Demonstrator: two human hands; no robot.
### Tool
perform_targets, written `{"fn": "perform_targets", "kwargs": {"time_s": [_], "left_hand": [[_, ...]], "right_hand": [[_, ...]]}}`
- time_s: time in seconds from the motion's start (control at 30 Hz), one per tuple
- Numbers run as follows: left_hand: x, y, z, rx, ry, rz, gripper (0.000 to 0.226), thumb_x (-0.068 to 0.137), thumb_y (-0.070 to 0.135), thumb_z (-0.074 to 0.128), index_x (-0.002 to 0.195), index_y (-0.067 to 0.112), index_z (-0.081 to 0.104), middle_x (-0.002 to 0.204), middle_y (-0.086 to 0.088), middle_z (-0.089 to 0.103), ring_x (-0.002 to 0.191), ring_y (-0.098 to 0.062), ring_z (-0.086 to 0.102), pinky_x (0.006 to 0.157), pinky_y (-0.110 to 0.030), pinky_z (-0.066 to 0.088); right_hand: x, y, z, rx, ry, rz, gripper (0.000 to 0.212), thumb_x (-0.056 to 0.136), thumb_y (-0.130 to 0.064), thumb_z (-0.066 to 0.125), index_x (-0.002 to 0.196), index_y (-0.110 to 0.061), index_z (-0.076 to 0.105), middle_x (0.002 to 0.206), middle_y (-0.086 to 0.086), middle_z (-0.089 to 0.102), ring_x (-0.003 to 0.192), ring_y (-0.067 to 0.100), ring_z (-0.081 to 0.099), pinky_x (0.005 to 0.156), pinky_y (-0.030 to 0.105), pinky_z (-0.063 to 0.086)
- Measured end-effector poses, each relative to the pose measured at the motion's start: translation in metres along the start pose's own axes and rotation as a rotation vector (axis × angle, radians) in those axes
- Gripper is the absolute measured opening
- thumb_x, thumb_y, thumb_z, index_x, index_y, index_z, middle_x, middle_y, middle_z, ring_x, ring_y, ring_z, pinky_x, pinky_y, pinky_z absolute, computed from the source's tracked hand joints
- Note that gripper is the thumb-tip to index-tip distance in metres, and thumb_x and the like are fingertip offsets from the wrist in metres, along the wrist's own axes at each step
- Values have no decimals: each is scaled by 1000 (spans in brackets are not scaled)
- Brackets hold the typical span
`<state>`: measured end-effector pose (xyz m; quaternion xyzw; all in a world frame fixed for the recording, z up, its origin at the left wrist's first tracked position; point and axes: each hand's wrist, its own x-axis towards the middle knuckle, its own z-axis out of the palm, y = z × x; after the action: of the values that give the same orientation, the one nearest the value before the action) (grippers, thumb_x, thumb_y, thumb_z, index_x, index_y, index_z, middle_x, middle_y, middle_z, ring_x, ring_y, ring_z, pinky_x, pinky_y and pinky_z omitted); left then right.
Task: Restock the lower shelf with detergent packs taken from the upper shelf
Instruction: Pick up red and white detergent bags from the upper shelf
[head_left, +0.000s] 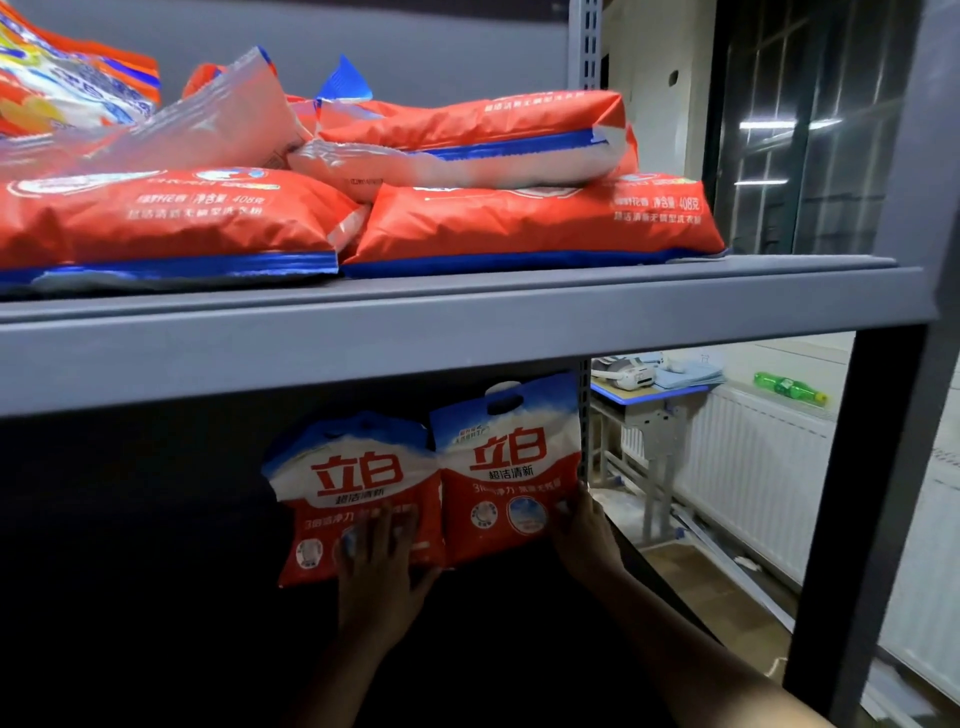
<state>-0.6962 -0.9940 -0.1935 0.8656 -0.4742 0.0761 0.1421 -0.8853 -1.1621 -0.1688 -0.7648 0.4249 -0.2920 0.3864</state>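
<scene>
Two red, white and blue detergent packs stand upright side by side at the back right of the dark lower shelf. My left hand (382, 561) presses flat, fingers spread, on the front of the left pack (358, 478). My right hand (584, 535) holds the right edge of the right pack (511, 467), its fingers curled round that edge. On the upper shelf (467, 312) lie several flat orange-red detergent packs (535, 223), piled loosely, one (156, 223) at the left front.
A grey steel upright (872, 467) stands at the right front corner of the rack. Beyond the rack are a small desk (649, 410), a white radiator (753, 457) and a green bottle (789, 387) on the sill.
</scene>
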Motion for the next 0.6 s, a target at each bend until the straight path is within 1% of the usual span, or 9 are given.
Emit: {"fn": "perform_targets", "kwargs": {"time_s": [0.07,0.13,0.2,0.27,0.3,0.4,0.47,0.53,0.6], "left_hand": [[-6,0,-10,-31,-48,1,91,88,66,42,148,33,-17,160,-1,-16,145,-29,-17,117,-54,-1],[-12,2,-23,-95,-81,-13,84,89,58,49,152,35,-3,161,2,-5,147,-27,-8,118,-53,8],[-20,6,-38,-155,-96,-39,72,91,50,52,150,35,15,158,3,14,146,-24,10,117,-51,17],[-28,14,-56,-208,-124,-70,56,94,43,51,145,34,29,149,4,34,137,-19,31,113,-45,29],[-32,19,-66,-217,-138,-85,51,95,42,49,143,33,33,145,4,40,132,-18,38,110,-42,34],[-50,35,-96,-190,-131,-112,48,97,42,45,143,34,36,140,4,44,126,-17,44,105,-39,39],[-66,48,-116,-195,-123,-126,45,97,42,44,141,34,38,136,4,49,121,-15,49,101,-38,43],[-85,63,-137,-208,-107,-126,43,97,43,43,139,33,41,133,4,53,118,-15,51,101,-38,43],[-104,79,-160,-204,-119,-126,43,97,44,42,138,31,42,134,4,54,121,-17,51,104,-38,41]], "right_hand": [[-6,-4,-3,-30,-51,-4,70,94,-39,52,151,-25,13,150,8,35,135,28,38,107,51,37],[-15,-10,-5,-129,-97,-22,68,93,-42,51,151,-29,18,155,6,26,140,27,31,110,51,33],[-27,-16,-8,-189,-151,-48,61,92,-44,50,148,-32,26,155,4,25,140,26,30,111,50,33],[-40,-24,-12,-200,-201,-68,57,92,-41,51,145,-33,32,153,1,30,139,24,32,111,49,33],[-47,-28,-16,-209,-222,-85,55,92,-40,52,144,-33,35,152,0,32,139,23,32,111,49,32],[-70,-45,-34,-192,-234,-142,52,92,-42,53,142,-35,40,150,-3,37,138,21,34,112,47,30],[-87,-56,-48,-223,-235,-194,53,91,-45,52,142,-36,40,150,-5,38,137,20,35,112,46,31],[-103,-67,-64,-321,-244,-228,53,91,-48,49,142,-38,37,152,-7,33,140,20,31,114,45,27],[-121,-82,-81,-422,-285,-224,56,92,-50,47,144,-40,32,156,-8,24,142,22,26,113,46,23]]}}
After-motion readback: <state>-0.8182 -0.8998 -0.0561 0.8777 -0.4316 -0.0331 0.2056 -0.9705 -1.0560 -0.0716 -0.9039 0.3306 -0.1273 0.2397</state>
